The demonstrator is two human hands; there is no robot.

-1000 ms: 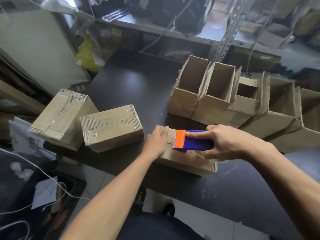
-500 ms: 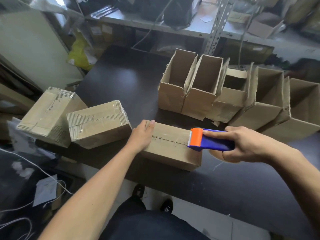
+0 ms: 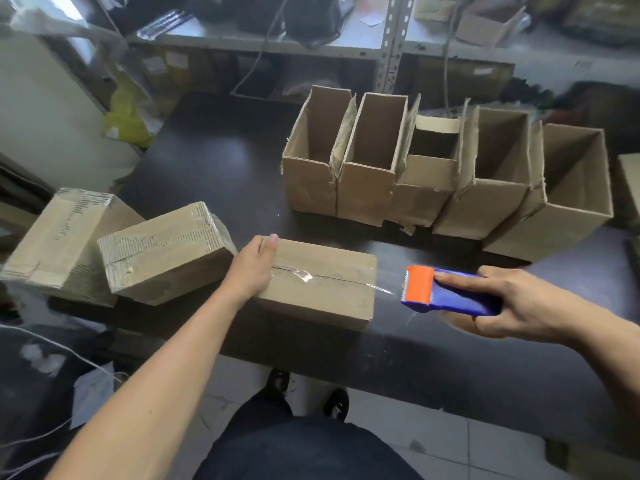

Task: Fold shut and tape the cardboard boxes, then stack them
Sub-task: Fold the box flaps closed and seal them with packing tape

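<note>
The left hand (image 3: pixel 251 268) lies flat on the left end of the folded-shut box (image 3: pixel 322 282) at the near edge of the dark table (image 3: pixel 214 168), fingers straight, pinning it down; the right hand (image 3: pixel 512 303) grips the blue and orange tape dispenser (image 3: pixel 446 294) just past the box's right end, with a strip of clear tape (image 3: pixel 311 277) running along the top seam and bridging to the cutter, not yet cut; two taped boxes (image 3: pixel 166 251) sit side by side to the left, unstacked; five open boxes (image 3: pixel 440 174) stand in a row at the back, flaps up; by my reckoning the job is under half done: this strip needs cutting and pressing down, five boxes remain to close and tape, and all stacking is left.
</note>
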